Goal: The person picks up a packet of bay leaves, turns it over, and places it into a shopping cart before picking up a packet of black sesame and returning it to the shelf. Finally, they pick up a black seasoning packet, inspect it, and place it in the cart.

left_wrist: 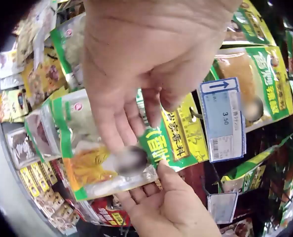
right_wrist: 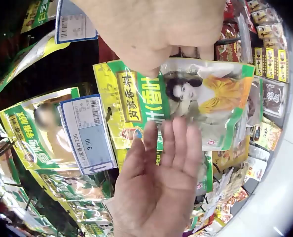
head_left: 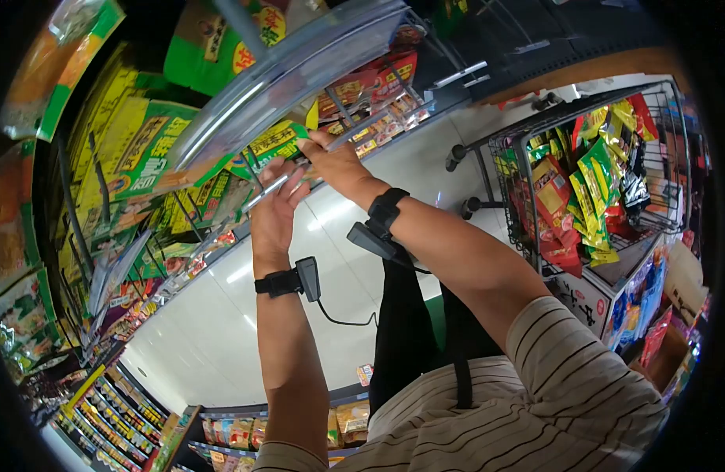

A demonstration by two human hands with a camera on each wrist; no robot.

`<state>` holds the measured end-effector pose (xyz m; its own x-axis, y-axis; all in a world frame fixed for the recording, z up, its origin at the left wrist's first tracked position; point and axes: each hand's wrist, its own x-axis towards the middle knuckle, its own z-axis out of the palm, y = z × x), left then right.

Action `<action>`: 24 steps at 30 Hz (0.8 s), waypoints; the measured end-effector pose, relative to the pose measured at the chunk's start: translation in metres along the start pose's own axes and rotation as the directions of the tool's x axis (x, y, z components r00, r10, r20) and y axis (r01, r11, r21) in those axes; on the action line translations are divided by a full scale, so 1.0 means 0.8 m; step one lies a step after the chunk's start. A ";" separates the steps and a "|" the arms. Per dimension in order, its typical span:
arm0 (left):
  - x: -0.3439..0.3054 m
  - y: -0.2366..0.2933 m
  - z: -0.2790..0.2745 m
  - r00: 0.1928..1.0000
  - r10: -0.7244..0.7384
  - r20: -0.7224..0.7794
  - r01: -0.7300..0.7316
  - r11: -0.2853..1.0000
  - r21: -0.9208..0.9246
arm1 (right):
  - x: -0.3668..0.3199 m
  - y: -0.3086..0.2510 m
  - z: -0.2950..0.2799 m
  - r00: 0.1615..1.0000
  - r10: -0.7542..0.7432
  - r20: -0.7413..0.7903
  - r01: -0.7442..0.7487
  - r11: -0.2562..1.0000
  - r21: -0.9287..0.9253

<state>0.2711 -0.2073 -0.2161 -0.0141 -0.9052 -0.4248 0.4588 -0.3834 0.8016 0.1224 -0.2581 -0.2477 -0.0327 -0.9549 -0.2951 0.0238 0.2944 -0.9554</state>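
A green and yellow seasoning packet point(head_left: 277, 141) point(left_wrist: 90, 165) point(right_wrist: 225, 94) with a clear front hangs at the rack beside a blue-edged price tag point(left_wrist: 224, 123) point(right_wrist: 89, 136). My right hand point(head_left: 339, 167) point(left_wrist: 172, 210) point(right_wrist: 156, 29) pinches the packet's edge, its thumb on the front face in the left wrist view. My left hand point(head_left: 274, 216) point(left_wrist: 151, 59) point(right_wrist: 156, 190) lies at the packet's other side, fingers extended and loosely bent over its front. Whether those fingertips touch the film is hard to tell.
Hooks with green and yellow packets point(head_left: 154, 149) fill the rack at the left. A wire shopping cart point(head_left: 528, 197) holding red, yellow and green bags stands at the right. Pale tiled floor point(head_left: 331, 267) lies between, and shelves of goods point(head_left: 241, 433) are at the bottom.
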 end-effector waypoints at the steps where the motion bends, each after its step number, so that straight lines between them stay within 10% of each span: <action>1: 0.007 -0.002 0.006 1.000 -0.010 0.029 0.010 1.000 -0.010 | 0.000 -0.006 -0.003 0.998 0.053 0.018 -0.053 0.999 -0.010; 13: 0.067 0.005 0.000 0.993 0.114 0.027 -0.115 0.992 0.042 | 0.046 0.012 0.017 0.996 -0.072 0.057 0.059 0.979 0.197; 17: 0.069 0.002 0.003 0.991 0.121 0.057 -0.123 0.992 0.032 | 0.018 0.017 -0.004 0.974 -0.223 0.026 0.224 0.974 -0.026; 24: 0.041 -0.004 0.013 0.999 0.049 -0.020 -0.045 0.984 0.174 | -0.062 0.032 -0.063 0.980 0.012 0.196 -0.033 0.994 0.103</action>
<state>0.2602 -0.2378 -0.2280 0.0264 -0.9190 -0.3935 0.2978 -0.3685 0.8806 0.0743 -0.2015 -0.2584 0.1644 -0.9402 -0.2982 0.1279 0.3201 -0.9387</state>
